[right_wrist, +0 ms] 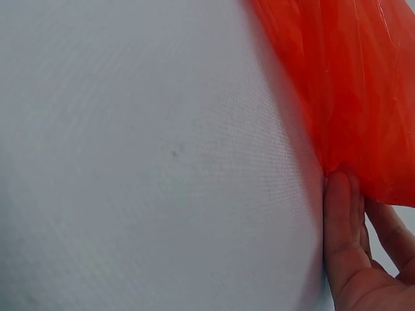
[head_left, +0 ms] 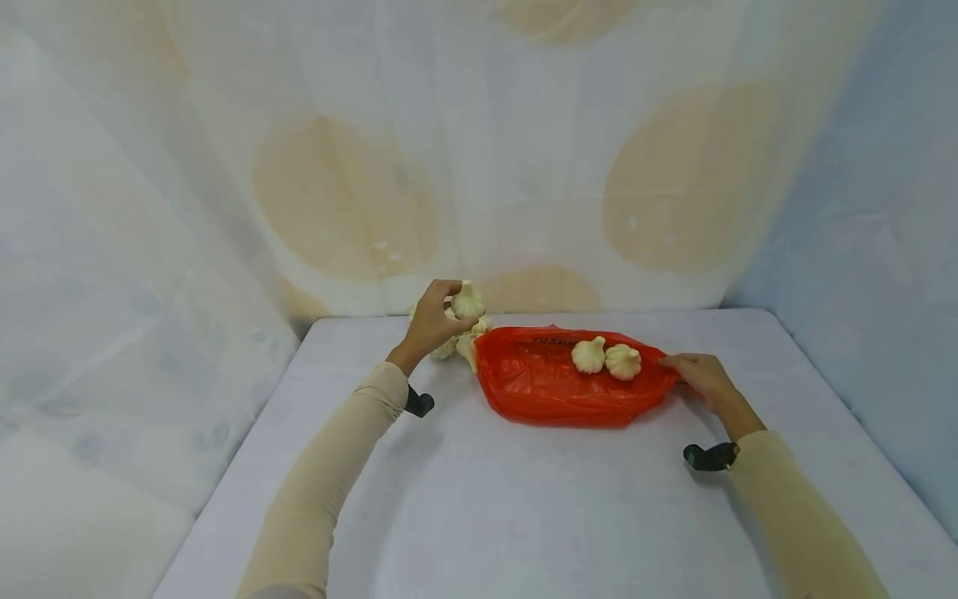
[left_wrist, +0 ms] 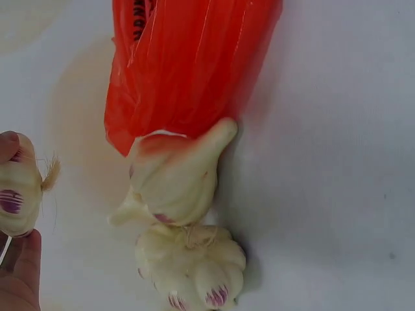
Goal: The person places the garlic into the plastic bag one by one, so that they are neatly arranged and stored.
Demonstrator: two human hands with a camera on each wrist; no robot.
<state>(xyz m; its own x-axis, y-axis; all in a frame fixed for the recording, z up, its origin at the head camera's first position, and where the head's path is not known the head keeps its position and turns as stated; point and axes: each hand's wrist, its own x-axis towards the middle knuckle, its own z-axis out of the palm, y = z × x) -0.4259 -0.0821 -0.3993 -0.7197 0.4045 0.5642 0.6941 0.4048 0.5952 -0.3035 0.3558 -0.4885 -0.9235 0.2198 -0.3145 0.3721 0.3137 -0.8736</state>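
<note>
My left hand (head_left: pixel 430 324) pinches a garlic bulb (head_left: pixel 467 301) between thumb and fingers, raised above a cluster of other garlic bulbs (head_left: pixel 444 349). The held bulb (left_wrist: pixel 18 188) has purple streaks and a tuft of roots at the left edge of the left wrist view. A red plastic bag (head_left: pixel 531 387) with dark lettering lies flat just right of the cluster. Two garlic bulbs, one (head_left: pixel 588 355) beside the other (head_left: pixel 623 363), rest on the bag toward its right side. At the bag's right end my right hand (head_left: pixel 703 379) pinches the edge with its fingertips (right_wrist: pixel 338 188).
A white-covered table (head_left: pixel 539 516) spreads under everything. Patterned curtain (head_left: pixel 524 166) hangs along its back edge, with more fabric at the left and right sides. Dark wrist-worn devices stick out below both wrists.
</note>
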